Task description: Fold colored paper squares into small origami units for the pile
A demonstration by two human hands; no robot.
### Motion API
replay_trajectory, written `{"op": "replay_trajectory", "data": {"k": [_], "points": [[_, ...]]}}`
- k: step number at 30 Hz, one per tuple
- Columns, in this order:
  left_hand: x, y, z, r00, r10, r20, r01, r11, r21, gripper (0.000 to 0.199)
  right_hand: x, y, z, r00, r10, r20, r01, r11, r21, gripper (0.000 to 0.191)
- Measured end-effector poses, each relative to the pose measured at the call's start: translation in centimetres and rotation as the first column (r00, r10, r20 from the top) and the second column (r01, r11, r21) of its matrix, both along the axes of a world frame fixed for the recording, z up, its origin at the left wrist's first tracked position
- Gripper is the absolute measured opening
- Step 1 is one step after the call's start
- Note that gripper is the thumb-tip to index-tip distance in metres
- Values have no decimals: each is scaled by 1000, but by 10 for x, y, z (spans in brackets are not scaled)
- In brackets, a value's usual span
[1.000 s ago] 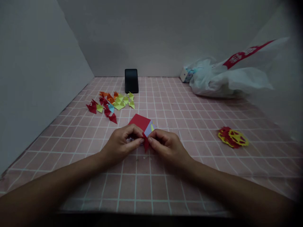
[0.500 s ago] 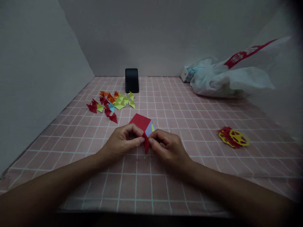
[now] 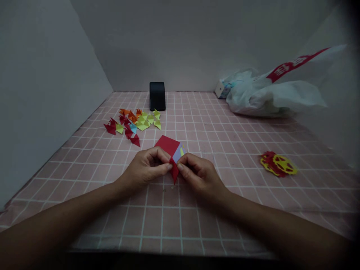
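A small folded piece of red paper [image 3: 174, 174] is pinched between my two hands, its pointed end hanging toward me. My left hand [image 3: 146, 163] grips its left side with thumb and forefinger. On the opposite edge, the thumb and forefinger of my right hand [image 3: 198, 173] are closed. Just beyond my fingers lies a stack of square paper sheets [image 3: 168, 143], red on top with purple and yellow showing at the right. Farther left sit several small folded paper cranes [image 3: 142, 122] in red, orange, yellow and blue.
A black phone [image 3: 157, 96] leans upright near the back wall. At the back right, a white plastic bag [image 3: 261, 99] lies beside a small box [image 3: 221, 89]. Red and yellow cut-out shapes [image 3: 282, 165] are piled on the right of the pink checked tablecloth [image 3: 225, 142].
The red folded paper has tilted slightly, its lower point shifting a little toward me and to the right. Both hands keep their pinch almost in place.
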State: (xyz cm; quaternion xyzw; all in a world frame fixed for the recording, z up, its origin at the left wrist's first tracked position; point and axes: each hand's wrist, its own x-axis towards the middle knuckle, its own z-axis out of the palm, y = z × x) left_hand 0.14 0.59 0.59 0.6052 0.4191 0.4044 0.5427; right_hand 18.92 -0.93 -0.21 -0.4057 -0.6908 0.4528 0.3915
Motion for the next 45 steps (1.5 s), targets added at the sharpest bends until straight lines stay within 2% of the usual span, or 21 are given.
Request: {"op": "replay_trajectory", "data": {"k": [7,9,14,21,23,25,29,32,35,40,43,45], "points": [[-1,0,2,994,58,-94,-49,994,99,9,0,0,0,998,24,-65,-29,996,-80,20],[-1,-1,2,995,49,-85,-41,995,92,9,-1,1,0,997,13,-76,-19,996,-83,16],[0,0,-2,999,28,23,-27,998,-50,13,-2,2,2,997,-13,-81,3,992,-123,17],[2,0,-2,992,43,123,-13,971,-240,28,-1,3,2,999,-13,-49,6,989,-145,19],[1,-1,-2,992,15,122,20,961,-275,23,-2,4,2,999,-9,-34,5,992,-123,19],[1,-2,-1,997,-20,72,38,966,-257,15,-2,3,2,1000,-11,0,11,995,-95,19],[0,-4,3,999,-18,-43,11,987,-160,17,-2,2,0,1000,7,-16,-9,993,-121,21],[1,-4,7,999,29,-38,-34,991,-127,15,-1,1,-1,991,24,-132,-50,980,-195,27],[1,-4,8,997,68,-26,-70,993,-97,14,-1,1,-1,977,33,-208,-83,968,-235,22],[2,-4,6,997,64,-35,-66,997,-45,11,-3,1,3,981,32,-193,-84,961,-265,14],[2,-4,4,999,39,-18,-40,997,-69,12,-3,1,4,985,-5,-172,-45,958,-284,16],[2,-3,4,1000,21,1,-21,995,-102,14,-3,1,4,980,-4,-197,-63,941,-334,16]]}}
